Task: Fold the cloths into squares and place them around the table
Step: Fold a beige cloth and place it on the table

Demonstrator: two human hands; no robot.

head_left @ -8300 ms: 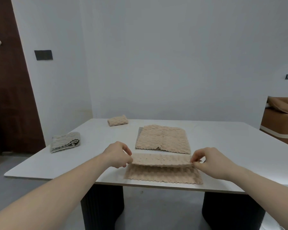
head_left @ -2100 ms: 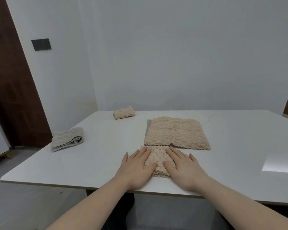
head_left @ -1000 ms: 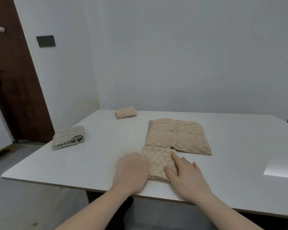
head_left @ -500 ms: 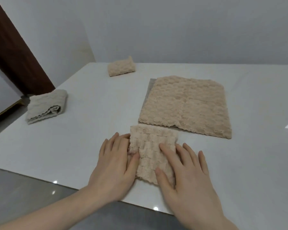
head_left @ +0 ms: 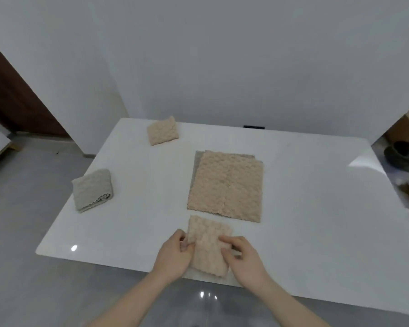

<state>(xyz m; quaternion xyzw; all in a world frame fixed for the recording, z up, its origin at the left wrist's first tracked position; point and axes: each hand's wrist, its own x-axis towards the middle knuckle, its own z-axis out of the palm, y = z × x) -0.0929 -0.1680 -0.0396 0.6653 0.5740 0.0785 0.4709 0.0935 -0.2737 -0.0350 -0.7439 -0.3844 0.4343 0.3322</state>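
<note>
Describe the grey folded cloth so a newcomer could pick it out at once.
Start at the white table and go to its left edge, well away from both hands. There lies the grey folded cloth, alone, its layered open edges facing the near side. It is the only folded grey piece; the folded cloth at the far edge and the one being held are beige.

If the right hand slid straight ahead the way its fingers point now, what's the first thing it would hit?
The right hand points up-left across the small folded beige cloth it is already gripping, so that comes first. Pushed on along that line, it would probably reach the left hand on the cloth's other edge, though depth is hard to judge.
</note>
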